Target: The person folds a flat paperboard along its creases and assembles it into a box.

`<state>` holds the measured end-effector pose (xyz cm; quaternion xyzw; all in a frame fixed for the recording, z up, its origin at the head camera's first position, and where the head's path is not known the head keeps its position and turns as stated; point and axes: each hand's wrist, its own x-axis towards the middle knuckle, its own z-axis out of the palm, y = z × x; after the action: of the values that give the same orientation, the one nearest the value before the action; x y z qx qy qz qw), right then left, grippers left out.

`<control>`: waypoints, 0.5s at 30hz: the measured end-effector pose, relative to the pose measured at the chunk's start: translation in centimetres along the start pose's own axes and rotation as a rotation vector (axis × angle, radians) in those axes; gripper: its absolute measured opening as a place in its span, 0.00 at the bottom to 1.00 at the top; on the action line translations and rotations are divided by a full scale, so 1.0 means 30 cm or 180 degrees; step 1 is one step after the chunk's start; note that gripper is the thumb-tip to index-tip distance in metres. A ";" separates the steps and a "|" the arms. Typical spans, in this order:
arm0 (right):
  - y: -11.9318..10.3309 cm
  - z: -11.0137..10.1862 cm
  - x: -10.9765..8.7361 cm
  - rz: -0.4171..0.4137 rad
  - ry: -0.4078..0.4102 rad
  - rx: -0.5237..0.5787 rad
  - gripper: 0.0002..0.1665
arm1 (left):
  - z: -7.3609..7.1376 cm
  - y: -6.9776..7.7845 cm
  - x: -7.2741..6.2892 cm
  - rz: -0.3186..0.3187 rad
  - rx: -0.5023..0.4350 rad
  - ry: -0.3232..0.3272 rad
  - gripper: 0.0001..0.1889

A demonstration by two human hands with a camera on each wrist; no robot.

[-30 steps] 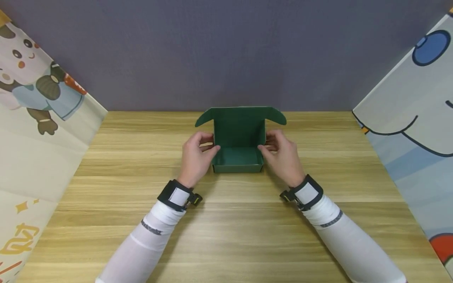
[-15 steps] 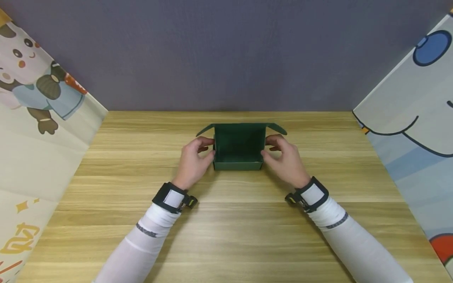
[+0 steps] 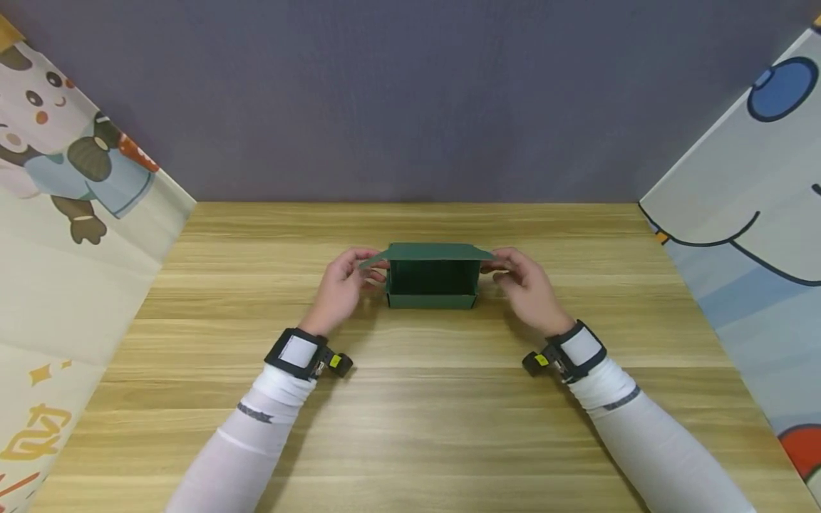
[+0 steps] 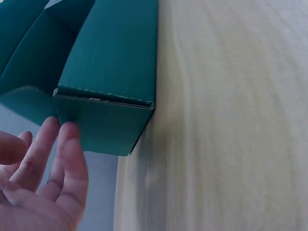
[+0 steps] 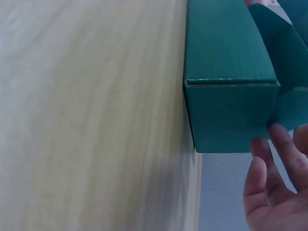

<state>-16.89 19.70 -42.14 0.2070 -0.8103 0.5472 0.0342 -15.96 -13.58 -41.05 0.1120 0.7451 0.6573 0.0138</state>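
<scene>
A green cardboard box (image 3: 432, 302) stands on the wooden table, its lid (image 3: 441, 251) tilted forward over the partly uncovered inside. The lid's side flaps spread outward at both ends. At the box's left end, my left hand (image 3: 338, 292) has its fingers loosely extended, fingertips right at the side wall (image 4: 98, 125) in the left wrist view. My right hand (image 3: 532, 293) mirrors it at the other end, with relaxed fingers by the right side wall (image 5: 231, 115). Both thumbs are off the box. The lid flaps partly hide some fingertips in the head view.
The wooden table (image 3: 410, 413) reaches back to a grey-blue wall panel (image 3: 410, 100). Printed cartoon panels flank it, one on the left (image 3: 77, 285) and one on the right (image 3: 737, 242). A strapped camera sits on each wrist.
The lid has swung from upright to forward and down over the box. Both hands have let their thumbs off the box's front corners and drawn slightly apart.
</scene>
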 end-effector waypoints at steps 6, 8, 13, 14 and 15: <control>-0.006 -0.023 0.018 0.0537 -0.0153 0.0457 0.17 | -0.027 0.038 0.013 -0.0510 -0.0382 -0.0250 0.33; -0.013 -0.031 0.025 0.0713 -0.0200 0.0589 0.20 | -0.034 0.054 0.020 -0.0597 -0.0353 -0.0360 0.38; -0.035 -0.059 0.046 0.0882 -0.0457 0.0848 0.34 | -0.038 0.094 0.041 -0.0827 -0.0195 -0.0507 0.38; -0.040 -0.067 0.050 0.0909 -0.0546 0.0869 0.36 | -0.038 0.100 0.045 -0.0876 -0.0162 -0.0523 0.37; -0.047 -0.075 0.055 0.0953 -0.0625 0.0912 0.39 | -0.037 0.106 0.049 -0.0922 -0.0140 -0.0535 0.36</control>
<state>-18.26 20.81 -39.56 0.1395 -0.7454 0.6329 -0.1562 -17.11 -14.05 -37.60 0.0577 0.7351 0.6529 0.1733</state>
